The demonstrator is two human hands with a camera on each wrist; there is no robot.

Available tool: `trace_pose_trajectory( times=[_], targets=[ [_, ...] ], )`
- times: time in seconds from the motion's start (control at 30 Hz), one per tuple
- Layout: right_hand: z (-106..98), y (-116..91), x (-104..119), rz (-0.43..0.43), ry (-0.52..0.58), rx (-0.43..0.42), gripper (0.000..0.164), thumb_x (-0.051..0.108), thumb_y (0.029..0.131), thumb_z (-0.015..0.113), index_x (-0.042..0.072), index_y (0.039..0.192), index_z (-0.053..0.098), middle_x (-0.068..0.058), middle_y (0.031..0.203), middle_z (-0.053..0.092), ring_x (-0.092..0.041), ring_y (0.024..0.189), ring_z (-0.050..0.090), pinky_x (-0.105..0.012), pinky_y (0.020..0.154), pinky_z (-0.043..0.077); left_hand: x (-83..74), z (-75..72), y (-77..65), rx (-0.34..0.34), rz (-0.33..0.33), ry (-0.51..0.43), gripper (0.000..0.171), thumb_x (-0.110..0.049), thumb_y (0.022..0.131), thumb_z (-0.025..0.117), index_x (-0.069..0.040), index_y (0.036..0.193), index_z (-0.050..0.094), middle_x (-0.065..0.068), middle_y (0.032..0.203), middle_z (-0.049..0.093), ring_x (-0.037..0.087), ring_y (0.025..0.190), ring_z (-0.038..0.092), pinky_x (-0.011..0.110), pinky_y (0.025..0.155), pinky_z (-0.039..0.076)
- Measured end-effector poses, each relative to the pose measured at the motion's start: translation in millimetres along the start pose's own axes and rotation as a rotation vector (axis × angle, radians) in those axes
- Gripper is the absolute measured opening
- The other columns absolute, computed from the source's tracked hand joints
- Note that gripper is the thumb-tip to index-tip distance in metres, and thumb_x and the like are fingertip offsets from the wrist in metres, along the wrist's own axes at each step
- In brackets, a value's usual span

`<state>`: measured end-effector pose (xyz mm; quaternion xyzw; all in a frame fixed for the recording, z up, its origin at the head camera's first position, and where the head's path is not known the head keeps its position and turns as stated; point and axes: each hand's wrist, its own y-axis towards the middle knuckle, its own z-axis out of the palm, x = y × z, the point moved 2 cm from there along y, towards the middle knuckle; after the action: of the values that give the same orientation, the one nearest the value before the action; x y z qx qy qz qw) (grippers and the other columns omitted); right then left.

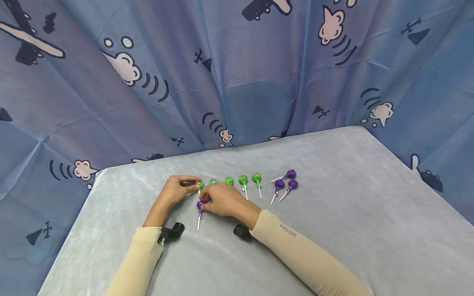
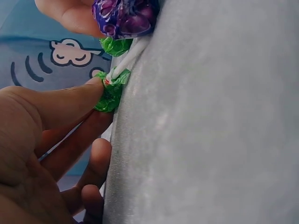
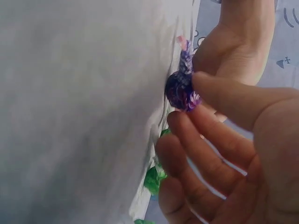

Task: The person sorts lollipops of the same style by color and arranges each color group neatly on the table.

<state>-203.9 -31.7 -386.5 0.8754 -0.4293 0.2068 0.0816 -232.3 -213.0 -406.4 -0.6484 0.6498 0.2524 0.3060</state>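
Thumb and fingers of my left hand [image 1: 175, 190] pinch the head of a green-wrapped lollipop [image 2: 110, 99] at the left end of a row. My right hand [image 1: 225, 200] grips a purple-wrapped lollipop [image 3: 178, 91] by its head, just below that green one in the head view. The purple lollipop's white stick [image 1: 198, 224] points toward me. In the left wrist view the purple head [image 2: 126, 19] overlaps the green lollipop's stick. Several more green lollipops [image 1: 242, 179] continue the row to the right, and my right hand hides some of their sticks.
Three purple lollipops [image 1: 279, 184] lie in a loose cluster right of the green row. A pale grey cloth covers the table [image 1: 333, 230]. Behind the far edge hangs a blue patterned curtain [image 1: 255, 102]. Black camera mounts [image 1: 172, 232] sit at my wrists.
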Motion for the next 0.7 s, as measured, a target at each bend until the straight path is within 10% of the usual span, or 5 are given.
trace_pose_trajectory(
  times=[0.5,0.7],
  targets=[
    [-35.8,-20.5,-20.7,0.027,0.052,0.032,0.031,0.032,0.094,0.069,0.019,0.122,0.07,0.003,0.117,0.072,-0.016,0.11,0.065,-0.038,0.093,0.051,-3.4,-7.5,-9.4,0.039,-0.052,-0.08,0.042,-0.022,0.088,0.076,-0.014,0.129,0.068,0.009,0.132,0.067,0.027,0.111,0.063,0.032,0.086,0.048],
    [-57.6,-38.4,-46.8,0.041,0.028,0.009,0.03,0.032,0.095,0.068,0.017,0.12,0.071,0.002,0.115,0.072,-0.016,0.102,0.065,-0.04,0.089,0.052,-23.2,-8.6,-30.3,0.094,0.086,0.041,0.036,-0.019,0.089,0.075,-0.011,0.124,0.07,0.011,0.121,0.071,0.023,0.098,0.066,0.031,0.073,0.049]
  ],
)
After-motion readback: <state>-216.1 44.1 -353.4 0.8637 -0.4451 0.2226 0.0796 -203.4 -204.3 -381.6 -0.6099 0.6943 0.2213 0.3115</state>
